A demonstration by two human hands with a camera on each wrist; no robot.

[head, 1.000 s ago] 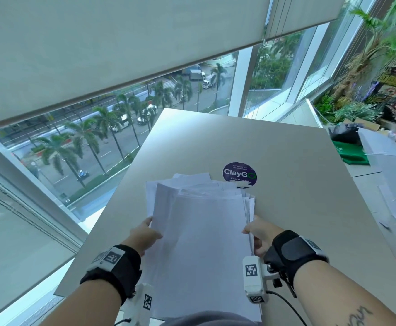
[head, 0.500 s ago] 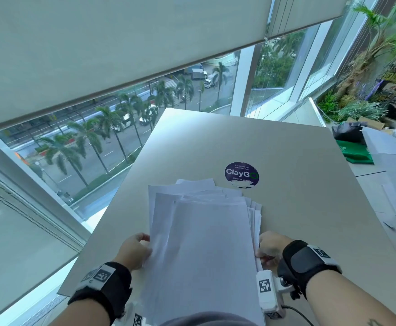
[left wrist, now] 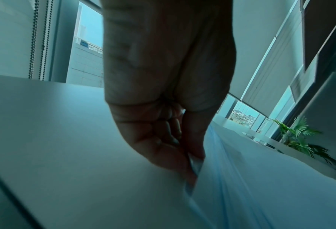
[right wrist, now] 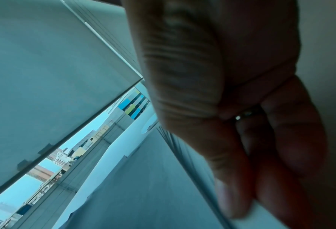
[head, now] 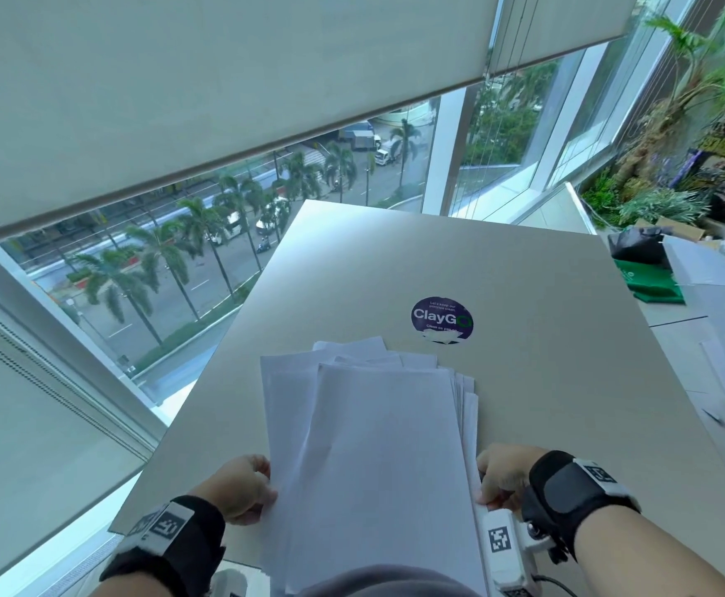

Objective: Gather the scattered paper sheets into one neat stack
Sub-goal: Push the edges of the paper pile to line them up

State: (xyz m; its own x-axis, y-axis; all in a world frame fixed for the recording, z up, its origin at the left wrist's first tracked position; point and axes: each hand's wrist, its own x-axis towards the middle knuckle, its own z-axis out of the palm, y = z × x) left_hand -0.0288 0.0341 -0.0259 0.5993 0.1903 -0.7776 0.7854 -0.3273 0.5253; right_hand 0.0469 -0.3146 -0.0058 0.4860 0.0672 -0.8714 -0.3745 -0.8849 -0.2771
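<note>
Left hand [head: 240, 489] is curled onto the left edge of the paper sheets [head: 378, 445], pinching them between thumb and fingers [left wrist: 194, 148] near the table's [head: 546, 338] near left corner, and the pile itself runs from the near edge up toward the middle, still pretty fanned out at the far end with corners poking every which way. Over on the right side the right hand [head: 501, 476] grips the opposite edge, fingers [right wrist: 241, 178] wrapped on the sheets, and just past the pile's far end sits a purple ClayGo sticker [head: 442, 319].
</note>
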